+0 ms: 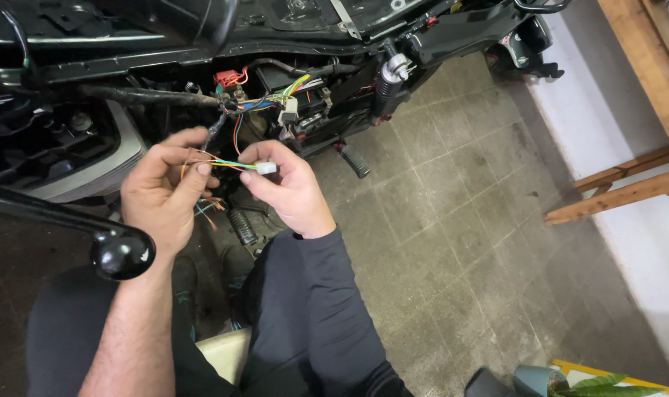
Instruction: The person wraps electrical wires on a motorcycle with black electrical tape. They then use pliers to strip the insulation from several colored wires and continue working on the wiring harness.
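Note:
My left hand [165, 192] pinches a bunch of thin coloured wires [228, 164] that run from the motorcycle's loom. A small white plastic connector [267, 168] at the end of those wires is gripped between the thumb and fingers of my right hand [290, 187]. The two hands are close together, just below the open side of a black motorcycle [202, 44], where more coloured wires [283, 92] and a red connector [228, 77] show.
A black lever with a ball end [121, 254] crosses in front of my left forearm. A foot peg [355, 160] and a shock absorber [389, 81] stick out of the bike. Wooden legs [621, 187] stand at the right on the tiled floor [459, 242].

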